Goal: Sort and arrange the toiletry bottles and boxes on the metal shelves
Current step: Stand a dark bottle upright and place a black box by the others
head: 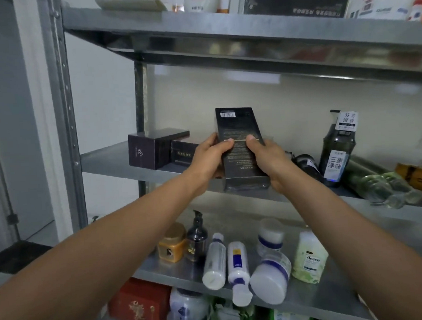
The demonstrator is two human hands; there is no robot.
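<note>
Left hand [208,157] and right hand [265,157] both grip the black box [242,146], thumbs on its face. Box stands upright, long axis 12-to-6, over the middle shelf [108,159]; dark boxes [154,147] at its 9 o'clock.

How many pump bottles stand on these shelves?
2: a tall dark pump bottle at the right of the middle shelf, a small dark pump bottle on the lower shelf beside the orange jar. Others may be hidden.
</note>
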